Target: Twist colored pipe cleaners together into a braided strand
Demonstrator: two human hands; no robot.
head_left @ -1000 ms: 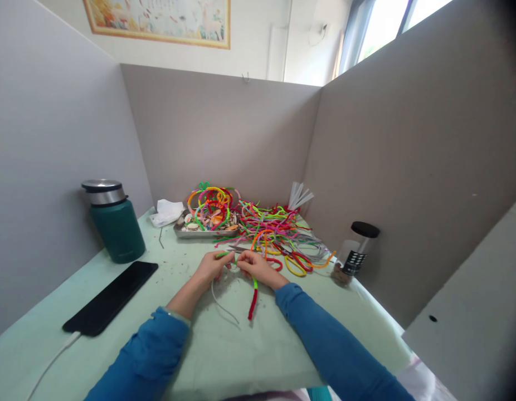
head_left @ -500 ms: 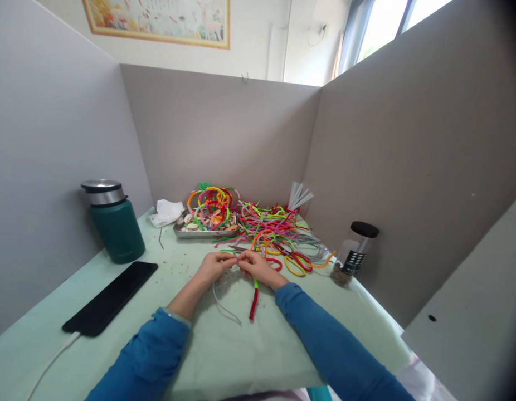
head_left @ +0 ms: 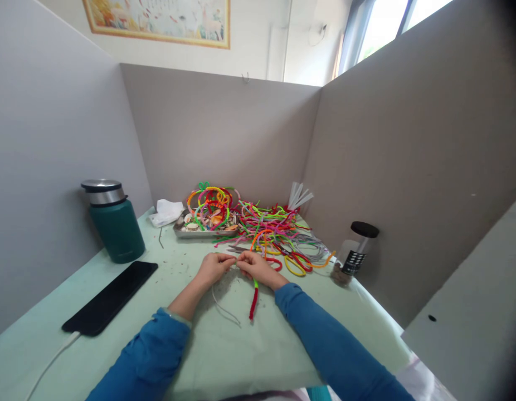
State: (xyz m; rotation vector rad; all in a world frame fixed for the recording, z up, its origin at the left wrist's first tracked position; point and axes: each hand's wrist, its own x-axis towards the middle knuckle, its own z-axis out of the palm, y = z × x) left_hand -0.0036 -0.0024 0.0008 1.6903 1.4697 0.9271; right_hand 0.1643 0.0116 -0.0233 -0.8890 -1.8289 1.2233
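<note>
My left hand [head_left: 213, 268] and my right hand [head_left: 257, 266] meet fingertip to fingertip over the middle of the table, both pinched closed. From under my left hand a thin grey cord [head_left: 224, 312] hangs down and trails on the cloth. Below my right hand dangles a fuzzy pipe cleaner strip [head_left: 253, 303], green at the top and red lower down. What exactly sits between the fingertips is too small to make out. Just beyond the hands lie scissors [head_left: 237, 249], blades pointing left, amid the coloured strands.
Behind the hands spreads a heap of colourful pipe cleaners [head_left: 274, 220]. To its left a metal tray [head_left: 205, 234] holds shells and looped pipe cleaners. A green bottle [head_left: 117, 231] and black phone [head_left: 111, 298] stand left; a clear jar [head_left: 353, 253] leans right. Grey partitions [head_left: 224, 128] enclose the table.
Both hands stay almost in place, with small finger movements. A bit of green that showed above my left fingertips is no longer visible.
</note>
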